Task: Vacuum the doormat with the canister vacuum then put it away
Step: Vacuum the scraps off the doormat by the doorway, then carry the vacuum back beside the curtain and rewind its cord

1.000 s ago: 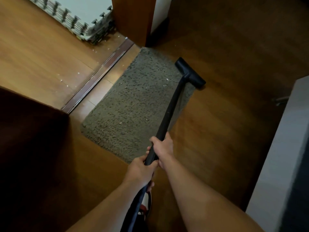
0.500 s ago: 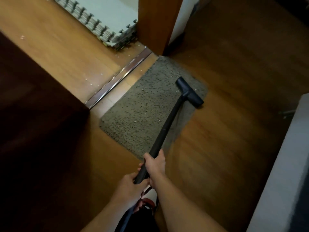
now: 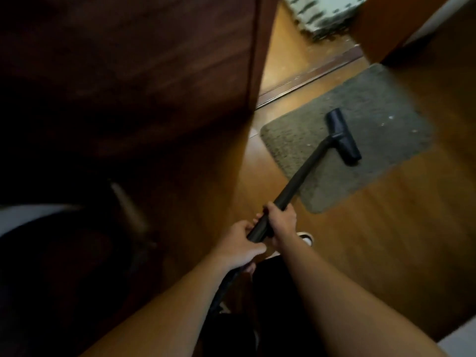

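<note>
A grey shaggy doormat point(image 3: 365, 104) lies on the wooden floor by the door track, with a few pale crumbs on its right part. The black vacuum wand point(image 3: 300, 176) slants up from my hands to its black floor nozzle point(image 3: 342, 136), which rests on the middle of the mat. My right hand point(image 3: 282, 220) grips the wand higher up. My left hand point(image 3: 238, 243) grips it just below, where the dark hose point(image 3: 221, 292) drops toward the bottom of the frame. The canister is hidden in the dark below my arms.
A dark wooden door point(image 3: 128, 86) fills the left half, its edge close to the mat's left end. A metal floor track point(image 3: 309, 76) runs behind the mat. Stacked foam tiles point(image 3: 322, 14) lie beyond it. A wooden door frame point(image 3: 386, 27) stands at the upper right.
The view has swung left, so the door now fills the left side. The nozzle has been drawn back from the mat's far right edge to its middle. Both hands keep their grip.
</note>
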Tool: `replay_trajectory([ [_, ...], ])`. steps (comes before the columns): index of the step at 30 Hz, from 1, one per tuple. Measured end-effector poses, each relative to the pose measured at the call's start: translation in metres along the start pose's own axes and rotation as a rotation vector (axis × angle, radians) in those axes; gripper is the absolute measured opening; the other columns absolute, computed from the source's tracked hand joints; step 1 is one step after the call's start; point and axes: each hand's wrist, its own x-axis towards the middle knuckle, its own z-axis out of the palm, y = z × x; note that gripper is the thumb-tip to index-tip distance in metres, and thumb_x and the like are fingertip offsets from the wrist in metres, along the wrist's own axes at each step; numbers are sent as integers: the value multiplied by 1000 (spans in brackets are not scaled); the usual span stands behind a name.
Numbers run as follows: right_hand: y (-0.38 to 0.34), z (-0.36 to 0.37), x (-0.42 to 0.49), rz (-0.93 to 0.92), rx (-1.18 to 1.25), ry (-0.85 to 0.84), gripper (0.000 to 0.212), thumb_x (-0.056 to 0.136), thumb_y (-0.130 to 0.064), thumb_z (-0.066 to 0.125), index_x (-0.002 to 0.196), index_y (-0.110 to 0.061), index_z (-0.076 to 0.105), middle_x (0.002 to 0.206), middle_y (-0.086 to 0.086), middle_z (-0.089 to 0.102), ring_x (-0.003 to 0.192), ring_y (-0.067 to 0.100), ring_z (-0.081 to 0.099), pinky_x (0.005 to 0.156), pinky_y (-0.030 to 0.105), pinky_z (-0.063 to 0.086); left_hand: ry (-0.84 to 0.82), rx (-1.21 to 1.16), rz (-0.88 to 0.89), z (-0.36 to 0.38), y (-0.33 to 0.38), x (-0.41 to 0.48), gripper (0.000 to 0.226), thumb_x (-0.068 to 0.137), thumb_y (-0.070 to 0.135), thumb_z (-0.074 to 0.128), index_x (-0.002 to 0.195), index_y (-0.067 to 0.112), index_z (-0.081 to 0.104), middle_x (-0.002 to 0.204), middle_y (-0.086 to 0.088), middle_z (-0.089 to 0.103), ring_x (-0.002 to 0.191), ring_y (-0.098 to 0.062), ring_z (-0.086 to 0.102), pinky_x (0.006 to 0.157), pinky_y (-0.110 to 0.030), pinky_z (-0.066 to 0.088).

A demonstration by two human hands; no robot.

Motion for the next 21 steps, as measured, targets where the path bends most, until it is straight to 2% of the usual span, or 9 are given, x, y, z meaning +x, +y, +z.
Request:
replay_trajectory([
  [5, 24, 29, -15, 17, -106, -100, 43, 92, -9, 66, 128, 2, 46, 101, 27, 67, 61, 29, 74, 51, 34, 58, 18, -61, 15, -41, -57, -23, 43, 82, 24, 78, 114, 12, 53, 87, -9, 71, 66, -19, 68, 61, -32, 55],
  [9, 31, 37, -25, -75, -490, -155, 65, 84, -32, 80, 131, -8, 43, 118, 19, 64, 78, 25, 74, 56, 35, 61, 85, -10, 102, -61, -88, -40, 38, 80, 26, 81, 107, 13, 57, 92, -10, 72, 75, -24, 74, 70, -39, 60],
  [11, 32, 38, -31, -258, -890, -167, 93, 79, -50, 79, 150, -17, 28, 143, 20, 45, 107, 32, 66, 82, 44, 62, 119, -14, 118, -68, -104, -47, 39, 80, 24, 81, 109, 13, 57, 87, -11, 72, 70, -25, 73, 62, -36, 59],
  [12, 30, 39, -38, -379, -1082, -184, 100, 80, -55, 76, 155, -20, 20, 149, 20, 34, 118, 33, 57, 97, 43, 55, 133, -25, 121, -71, -112, -51, 40, 80, 23, 81, 110, 13, 57, 84, -10, 71, 64, -22, 71, 57, -32, 57],
  [13, 29, 40, -45, -522, -1233, -215, 97, 83, -56, 73, 157, -23, 20, 148, 18, 31, 121, 32, 52, 102, 40, 48, 145, -37, 124, -74, -120, -55, 39, 80, 21, 81, 110, 13, 57, 82, -10, 71, 60, -19, 69, 54, -30, 55],
  [15, 24, 45, -59, -813, -1442, -370, 79, 86, -57, 68, 152, -33, 33, 141, 13, 38, 119, 26, 47, 102, 39, 45, 156, -54, 140, -80, -135, -64, 35, 80, 19, 81, 106, 13, 59, 79, -10, 71, 58, -16, 67, 53, -27, 53],
  [17, 20, 54, -72, -1013, -1614, -641, 66, 86, -59, 63, 146, -37, 44, 138, 6, 45, 125, 26, 41, 103, 45, 43, 168, -55, 155, -87, -147, -71, 30, 79, 18, 81, 102, 11, 63, 78, -12, 72, 58, -15, 67, 53, -26, 52],
  [19, 23, 68, -83, -1050, -1717, -923, 68, 80, -58, 61, 142, -33, 50, 134, 1, 50, 124, 22, 44, 101, 43, 43, 182, -50, 164, -92, -157, -75, 29, 80, 19, 81, 102, 10, 65, 85, -14, 74, 64, -18, 70, 56, -27, 53],
  [21, 35, 84, -92, -1090, -1790, -1107, 68, 77, -58, 61, 138, -28, 53, 128, -2, 55, 115, 16, 50, 95, 36, 45, 191, -41, 172, -96, -164, -76, 29, 79, 20, 81, 102, 11, 65, 88, -13, 75, 68, -19, 73, 56, -26, 54],
])
